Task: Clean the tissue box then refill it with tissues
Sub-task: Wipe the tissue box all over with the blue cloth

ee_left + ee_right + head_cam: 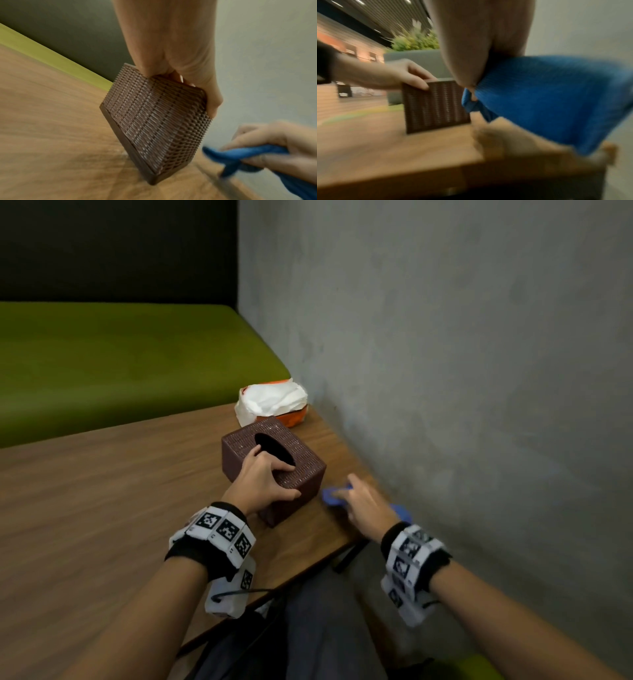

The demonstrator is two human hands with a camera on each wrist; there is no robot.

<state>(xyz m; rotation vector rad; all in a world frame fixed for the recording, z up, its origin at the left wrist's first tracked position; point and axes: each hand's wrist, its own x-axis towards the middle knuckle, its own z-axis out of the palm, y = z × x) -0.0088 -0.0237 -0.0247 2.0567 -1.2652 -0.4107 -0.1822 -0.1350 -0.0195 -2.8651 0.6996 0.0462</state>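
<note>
While the left hand (265, 481) clamps the empty woven tissue box (301, 460) on the wooden table (102, 491), the right hand (363, 503) clutches a blue cloth (330, 496) just beside it; wiping seems barely begun, and the tissue pack (274, 402) waits behind.

Nothing to read here: no words, brand names or numbers show up in any of the three views. The only printed marks are the black-and-white square code patterns on the wrist bands (224, 528), and those carry no letters or digits. The orange-and-white tissue pack (274, 404), just behind the woven brown tissue box (301, 460), may have print on its wrapper, but it is too small and blurred to make out.
</note>
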